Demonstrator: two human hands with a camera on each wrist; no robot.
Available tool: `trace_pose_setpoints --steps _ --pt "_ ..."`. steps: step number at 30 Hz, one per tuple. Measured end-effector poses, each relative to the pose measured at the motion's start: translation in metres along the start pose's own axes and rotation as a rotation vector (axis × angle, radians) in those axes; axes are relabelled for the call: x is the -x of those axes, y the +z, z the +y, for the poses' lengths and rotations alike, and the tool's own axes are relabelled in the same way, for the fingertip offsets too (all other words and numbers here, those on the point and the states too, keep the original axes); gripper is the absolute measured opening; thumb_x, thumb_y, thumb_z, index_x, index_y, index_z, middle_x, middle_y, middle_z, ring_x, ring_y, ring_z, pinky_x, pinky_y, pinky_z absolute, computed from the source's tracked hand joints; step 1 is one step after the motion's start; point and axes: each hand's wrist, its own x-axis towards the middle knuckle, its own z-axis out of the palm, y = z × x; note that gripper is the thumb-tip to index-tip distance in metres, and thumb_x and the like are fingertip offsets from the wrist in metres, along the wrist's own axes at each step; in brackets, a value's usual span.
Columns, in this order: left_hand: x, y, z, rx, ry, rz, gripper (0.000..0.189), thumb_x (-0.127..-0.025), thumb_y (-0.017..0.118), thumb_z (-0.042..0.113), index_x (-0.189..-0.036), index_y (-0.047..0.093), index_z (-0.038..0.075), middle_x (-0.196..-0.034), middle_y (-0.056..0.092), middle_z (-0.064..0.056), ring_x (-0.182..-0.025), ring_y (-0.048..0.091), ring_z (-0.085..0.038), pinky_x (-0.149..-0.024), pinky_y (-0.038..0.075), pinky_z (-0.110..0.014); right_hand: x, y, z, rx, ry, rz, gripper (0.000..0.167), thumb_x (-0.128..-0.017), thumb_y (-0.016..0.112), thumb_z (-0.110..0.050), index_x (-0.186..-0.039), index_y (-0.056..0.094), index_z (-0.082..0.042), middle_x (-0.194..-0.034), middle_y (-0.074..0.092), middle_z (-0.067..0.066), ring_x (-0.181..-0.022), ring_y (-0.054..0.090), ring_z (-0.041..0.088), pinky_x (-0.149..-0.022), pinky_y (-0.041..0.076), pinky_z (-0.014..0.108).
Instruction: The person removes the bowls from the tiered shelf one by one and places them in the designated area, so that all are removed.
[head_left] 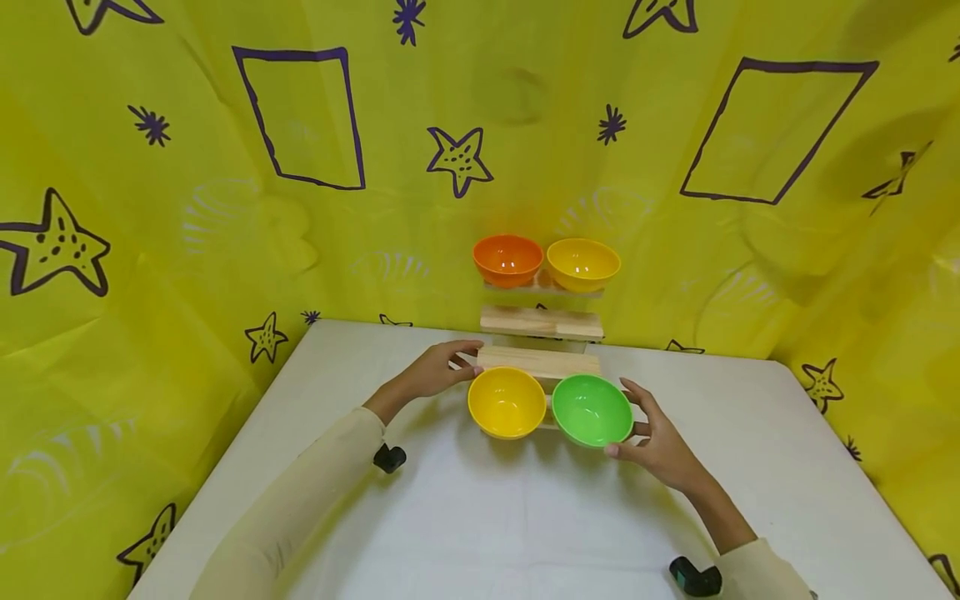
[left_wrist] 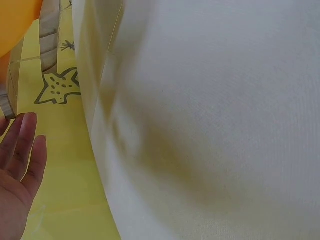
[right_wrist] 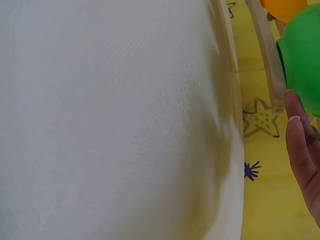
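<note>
My right hand (head_left: 660,442) holds the green bowl (head_left: 592,410) by its right side, thumb at the near rim and fingers along the far side. To its left, a yellow bowl (head_left: 507,403) sits on the lowest step of the wooden tiered stand (head_left: 538,361). My left hand (head_left: 435,369) reaches to the stand's left end, with fingertips at a wooden step and the thumb beside the yellow bowl's rim. Its fingers look fairly straight in the left wrist view. An orange bowl (head_left: 507,260) and another yellow bowl (head_left: 583,264) rest on the top step.
A white-covered table (head_left: 517,525) carries the stand near its back edge. Yellow sheeting (head_left: 405,225) with drawn stars surrounds the table at the back and sides. Between top and lower steps, a wooden step (head_left: 540,321) shows bare. Black wrist devices (head_left: 693,577) are worn at both sleeves.
</note>
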Motion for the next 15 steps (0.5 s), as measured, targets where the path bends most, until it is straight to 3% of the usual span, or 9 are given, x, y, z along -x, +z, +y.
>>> trace_pose_setpoints --steps 4,6,15 --pt "0.0005 0.0001 -0.0007 -0.001 -0.005 -0.002 0.056 -0.099 0.066 0.027 -0.149 0.049 0.01 -0.139 0.059 -0.014 -0.116 0.064 -0.028 -0.088 0.058 -0.034 -0.0008 0.0027 0.0007 -0.013 0.009 -0.007 0.106 -0.077 0.084 -0.008 -0.159 0.016 -0.006 -0.149 0.028 0.035 -0.106 0.067 0.039 -0.067 0.056 0.029" --pt "0.0004 0.0004 -0.0011 -0.004 -0.007 -0.002 0.055 -0.099 0.066 0.027 -0.149 0.049 0.01 -0.139 0.059 -0.014 -0.116 0.064 -0.028 -0.089 0.058 -0.035 -0.0014 0.0043 0.0014 -0.019 0.011 -0.013 0.108 -0.076 0.084 -0.008 -0.159 0.015 -0.006 -0.151 0.026 0.036 -0.107 0.065 0.045 -0.068 0.056 0.029" --pt "-0.0007 0.0013 -0.0012 -0.006 -0.016 0.005 0.055 -0.099 0.066 0.028 -0.149 0.049 0.011 -0.139 0.06 -0.013 -0.116 0.064 -0.027 -0.088 0.058 -0.034 -0.0027 0.0081 0.0003 -0.009 0.023 -0.012 0.112 -0.075 0.085 -0.01 -0.16 0.013 -0.009 -0.157 0.018 0.034 -0.108 0.063 0.048 -0.07 0.056 0.03"
